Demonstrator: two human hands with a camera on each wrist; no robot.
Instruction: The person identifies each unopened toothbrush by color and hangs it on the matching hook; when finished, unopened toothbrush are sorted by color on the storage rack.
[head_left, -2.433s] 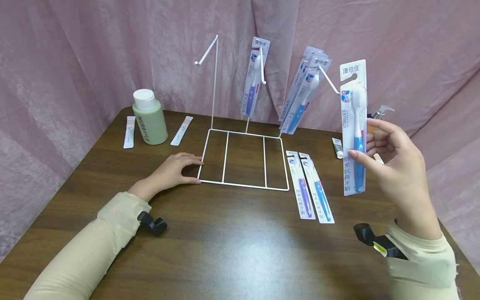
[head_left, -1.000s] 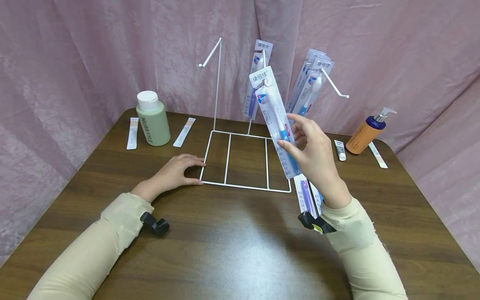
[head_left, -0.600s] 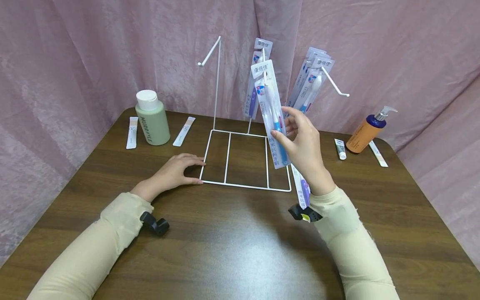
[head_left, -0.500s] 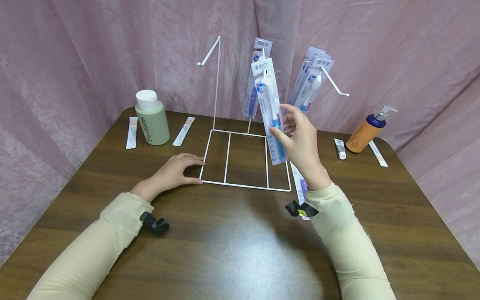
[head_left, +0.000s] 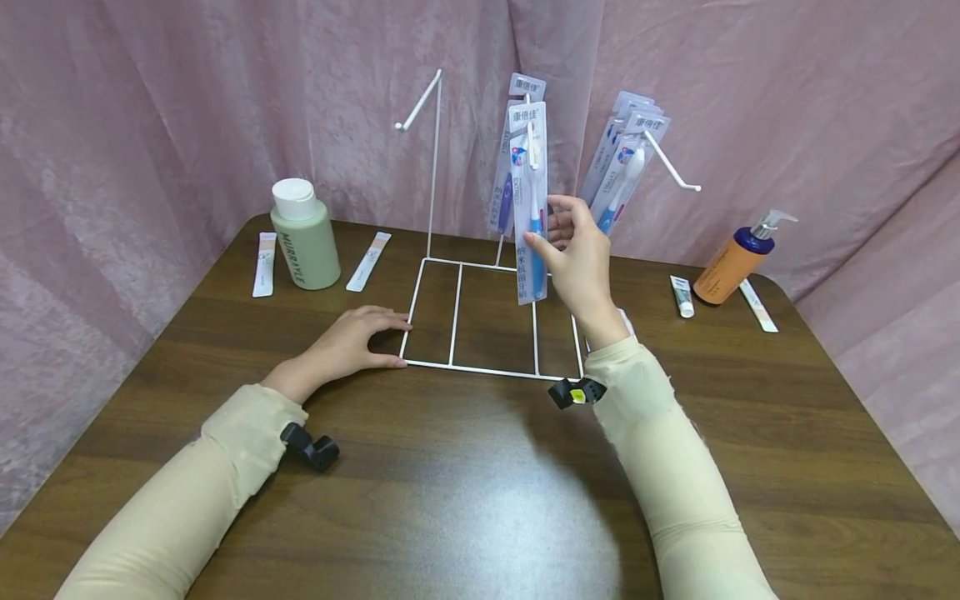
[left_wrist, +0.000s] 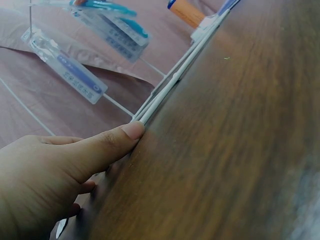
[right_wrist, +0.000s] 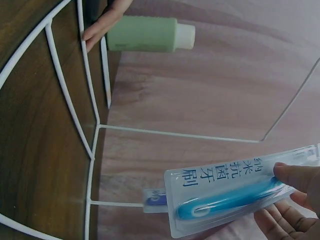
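My right hand [head_left: 577,254] pinches a packaged blue toothbrush [head_left: 530,221] between thumb and fingers, upright at the middle hook of a white wire rack [head_left: 491,371]. The hook's end shows in front of the card, through its hanging slot. Right behind it on this hook hangs a packaged purple toothbrush [head_left: 504,196]. My left hand [head_left: 337,346] rests at the rack base's left side; in the left wrist view its thumb [left_wrist: 132,131] touches the front corner of the frame. Several packaged toothbrushes [head_left: 618,179] hang on the right hook. The left hook [head_left: 416,104] carries nothing.
A green bottle [head_left: 303,242] with a white cap stands at the back left, between two flat sachets [head_left: 264,265]. Back right are a small tube [head_left: 682,296], an orange pump bottle [head_left: 731,267] and another sachet [head_left: 759,307]. My right forearm mostly hides packages lying beside the rack.
The right hand has carried the packaged blue toothbrush from the right to the middle hook, then back and up along it; the package has straightened. The left hand has stayed put.
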